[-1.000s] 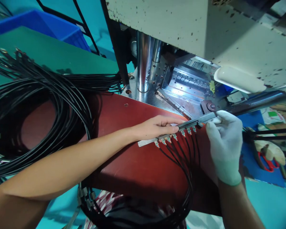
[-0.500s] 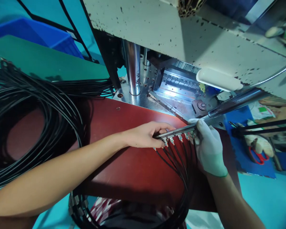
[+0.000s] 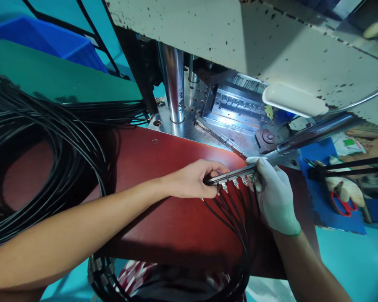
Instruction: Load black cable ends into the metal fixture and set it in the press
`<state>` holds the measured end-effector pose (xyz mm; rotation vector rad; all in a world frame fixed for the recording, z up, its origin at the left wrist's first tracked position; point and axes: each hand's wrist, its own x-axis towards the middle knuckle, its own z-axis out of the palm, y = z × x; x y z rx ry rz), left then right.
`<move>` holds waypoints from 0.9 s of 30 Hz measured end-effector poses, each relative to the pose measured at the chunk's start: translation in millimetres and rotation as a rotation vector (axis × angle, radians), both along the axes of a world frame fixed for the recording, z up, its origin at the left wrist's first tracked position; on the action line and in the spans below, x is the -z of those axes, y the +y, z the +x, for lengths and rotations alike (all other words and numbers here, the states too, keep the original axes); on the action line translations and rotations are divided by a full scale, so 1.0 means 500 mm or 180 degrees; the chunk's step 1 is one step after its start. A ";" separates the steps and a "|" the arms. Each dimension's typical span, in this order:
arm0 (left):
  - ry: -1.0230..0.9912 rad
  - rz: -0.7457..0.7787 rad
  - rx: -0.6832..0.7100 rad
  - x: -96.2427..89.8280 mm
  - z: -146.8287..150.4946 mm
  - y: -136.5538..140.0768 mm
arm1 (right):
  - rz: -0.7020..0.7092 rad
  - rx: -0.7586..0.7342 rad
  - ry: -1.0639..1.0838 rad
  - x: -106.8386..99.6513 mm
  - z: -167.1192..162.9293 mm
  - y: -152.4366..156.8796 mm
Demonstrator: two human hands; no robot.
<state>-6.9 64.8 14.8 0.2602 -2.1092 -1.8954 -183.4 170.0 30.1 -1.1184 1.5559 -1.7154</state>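
- My bare left hand (image 3: 193, 179) pinches the near end of the metal bar (image 3: 236, 171), fingers curled round it; a second ago those fingers lay flat along the bar's top.
- My gloved right hand (image 3: 274, 191) clamps the bar's far end, thumb on top, where earlier it sat further right and higher.
- The bar sits above the red counter (image 3: 164, 209), in front of the press (image 3: 227, 121), and now looks darker and tipped on edge; its pale flat face showed before.
- The black cables (image 3: 236, 218) hang from the bar by their metal terminals and loop toward me, much as before.
- A larger coil of cables (image 3: 44, 142) lies at left.
- I can read no writing or labels anywhere.
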 end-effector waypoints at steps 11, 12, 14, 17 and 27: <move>0.0013 0.0029 -0.0081 -0.003 0.000 0.004 | -0.0014 -0.0021 -0.0020 0.001 0.004 0.000; 0.0016 0.0044 -0.0103 -0.003 -0.001 0.006 | -0.0018 -0.0034 -0.0019 0.001 0.005 0.001; 0.0020 0.0045 -0.0153 -0.001 -0.002 0.008 | -0.0022 -0.0042 0.0000 0.000 0.008 0.002; 0.0047 0.0005 -0.0215 0.003 -0.005 0.012 | -0.0010 -0.0022 0.0030 0.000 0.010 0.004; 0.0057 -0.0267 -0.0518 0.002 -0.005 0.027 | 0.0102 0.0023 0.0124 0.000 0.012 0.005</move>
